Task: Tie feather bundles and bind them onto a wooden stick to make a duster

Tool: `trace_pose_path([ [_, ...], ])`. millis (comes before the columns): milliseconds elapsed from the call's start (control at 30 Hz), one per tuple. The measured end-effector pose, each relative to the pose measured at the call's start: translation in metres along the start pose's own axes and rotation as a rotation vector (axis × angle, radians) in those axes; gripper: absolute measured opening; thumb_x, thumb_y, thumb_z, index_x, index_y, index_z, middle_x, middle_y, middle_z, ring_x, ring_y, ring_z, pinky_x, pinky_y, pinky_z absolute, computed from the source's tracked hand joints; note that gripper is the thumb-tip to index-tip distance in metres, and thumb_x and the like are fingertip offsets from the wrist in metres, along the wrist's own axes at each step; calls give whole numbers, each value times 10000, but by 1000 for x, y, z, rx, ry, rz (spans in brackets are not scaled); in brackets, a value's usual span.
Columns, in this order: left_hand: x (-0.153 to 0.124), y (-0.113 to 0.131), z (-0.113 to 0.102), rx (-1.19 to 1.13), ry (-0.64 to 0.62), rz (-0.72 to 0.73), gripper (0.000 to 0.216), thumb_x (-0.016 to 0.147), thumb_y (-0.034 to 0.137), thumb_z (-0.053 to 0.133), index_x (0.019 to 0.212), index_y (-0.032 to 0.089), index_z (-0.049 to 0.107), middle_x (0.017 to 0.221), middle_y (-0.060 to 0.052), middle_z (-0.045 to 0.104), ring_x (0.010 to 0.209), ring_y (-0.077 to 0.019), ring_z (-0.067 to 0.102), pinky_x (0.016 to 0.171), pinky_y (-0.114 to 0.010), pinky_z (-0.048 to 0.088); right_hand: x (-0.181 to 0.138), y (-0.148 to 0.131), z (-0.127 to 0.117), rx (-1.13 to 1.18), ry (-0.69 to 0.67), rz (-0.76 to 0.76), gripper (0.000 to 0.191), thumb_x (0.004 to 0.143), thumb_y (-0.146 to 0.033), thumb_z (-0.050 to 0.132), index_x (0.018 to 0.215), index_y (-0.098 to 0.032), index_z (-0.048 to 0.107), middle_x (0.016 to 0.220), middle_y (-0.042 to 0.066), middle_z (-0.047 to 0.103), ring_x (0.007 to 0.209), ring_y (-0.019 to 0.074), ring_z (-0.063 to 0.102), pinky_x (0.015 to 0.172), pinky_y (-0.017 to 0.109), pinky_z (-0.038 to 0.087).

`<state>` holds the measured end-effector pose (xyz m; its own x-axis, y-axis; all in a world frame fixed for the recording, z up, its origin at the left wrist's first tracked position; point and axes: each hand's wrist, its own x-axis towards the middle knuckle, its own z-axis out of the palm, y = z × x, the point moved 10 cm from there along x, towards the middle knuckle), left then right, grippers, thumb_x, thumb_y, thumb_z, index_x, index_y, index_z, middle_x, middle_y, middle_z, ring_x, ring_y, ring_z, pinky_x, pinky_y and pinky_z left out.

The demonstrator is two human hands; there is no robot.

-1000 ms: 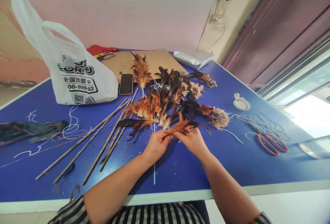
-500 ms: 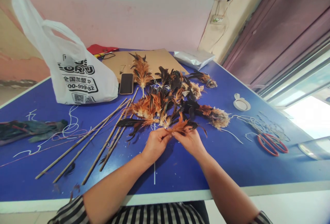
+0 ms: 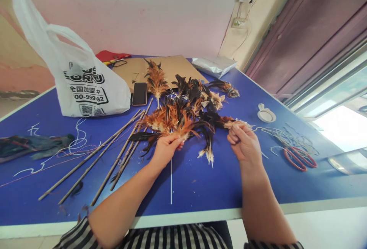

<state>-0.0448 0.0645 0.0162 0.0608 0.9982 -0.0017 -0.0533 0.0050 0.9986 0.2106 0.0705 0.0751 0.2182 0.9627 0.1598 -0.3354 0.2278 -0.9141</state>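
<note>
A heap of orange, black and brown feathers [image 3: 189,104] lies in the middle of the blue table [image 3: 200,188]. My left hand [image 3: 166,147] is closed in a pinch on a small bunch of orange feathers [image 3: 183,126] at the heap's near edge. Off to the right, my right hand [image 3: 243,142] has its fingers curled on a brown and cream feather bundle [image 3: 233,122]. Between the hands a dark feather with a pale tip [image 3: 208,147] lies loose on the table.
Several thin wooden sticks [image 3: 114,153] fan out left of my left hand. A white plastic bag [image 3: 86,84], a phone [image 3: 140,93] and cardboard [image 3: 174,67] stand behind. Red scissors [image 3: 299,157], tangled string [image 3: 289,138] and a white round lid [image 3: 266,115] lie right. Dark cloth [image 3: 31,144] lies far left.
My hands, which met on one orange bunch, have come apart. The right hand went right and up to the brown and cream bundle; the left keeps the orange feathers.
</note>
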Motion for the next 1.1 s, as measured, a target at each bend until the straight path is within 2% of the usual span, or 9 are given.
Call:
trace_pose_path([
  [67, 1, -8, -4, -173, 41, -100, 200, 673, 308, 676, 703, 110, 677, 615, -23, 631, 545, -87, 546, 535, -195, 441, 2, -1, -4, 8, -2, 3, 159, 691, -245, 688, 679, -190, 540, 536, -53, 382, 426, 54, 300, 370, 192, 250],
  [167, -1, -18, 0, -375, 39, -244, 197, 658, 268, 705, 759, 102, 675, 691, -47, 660, 592, -80, 583, 515, -158, 448, 0, 9, 5, -3, -53, 53, 160, 685, -265, 697, 677, -185, 559, 520, -52, 383, 432, 56, 308, 381, 194, 242],
  [300, -8, -22, 15, -470, -71, -367, 166, 696, 215, 680, 813, 97, 670, 901, -106, 681, 703, -112, 639, 541, -155, 493, -13, 32, 31, -142, -175, 144, 178, 670, -304, 706, 666, -171, 589, 510, -49, 410, 440, 61, 330, 404, 206, 253],
  [433, -16, -23, 28, -521, -150, -440, 139, 724, 181, 655, 832, 93, 665, 945, -120, 678, 729, -131, 654, 555, -163, 515, -28, 49, 57, -315, -331, 199, 209, 678, -334, 696, 666, -145, 608, 524, -38, 457, 448, 58, 337, 424, 212, 243],
  [533, -20, -21, 33, -522, -180, -440, 160, 726, 176, 652, 860, 90, 670, 991, -123, 667, 728, -123, 651, 547, -150, 513, -34, 60, 65, -268, -374, 277, 213, 677, -325, 701, 668, -140, 597, 504, -47, 439, 434, 50, 315, 420, 207, 217],
  [733, -20, -20, 34, -522, -167, -422, 150, 709, 164, 667, 844, 99, 676, 1080, -122, 636, 755, -124, 647, 554, -153, 513, -44, 84, 75, 85, -451, 548, 225, 673, -293, 702, 662, -158, 522, 489, -78, 311, 412, 35, 209, 391, 168, 168],
  [933, -19, -16, 36, -529, -195, -393, 169, 695, 174, 681, 853, 114, 685, 1127, -107, 614, 802, -130, 640, 580, -159, 514, -53, 99, 82, 185, -544, 670, 191, 713, -291, 662, 722, -155, 528, 515, -87, 258, 406, 28, 132, 354, 131, 160],
  [1100, -18, -13, 36, -506, -213, -329, 202, 664, 211, 710, 841, 116, 697, 946, -86, 679, 827, -144, 635, 633, -186, 511, -60, 106, 88, 219, -566, 744, 198, 709, -270, 673, 693, -150, 516, 486, -95, 261, 387, 14, 140, 346, 109, 158],
])
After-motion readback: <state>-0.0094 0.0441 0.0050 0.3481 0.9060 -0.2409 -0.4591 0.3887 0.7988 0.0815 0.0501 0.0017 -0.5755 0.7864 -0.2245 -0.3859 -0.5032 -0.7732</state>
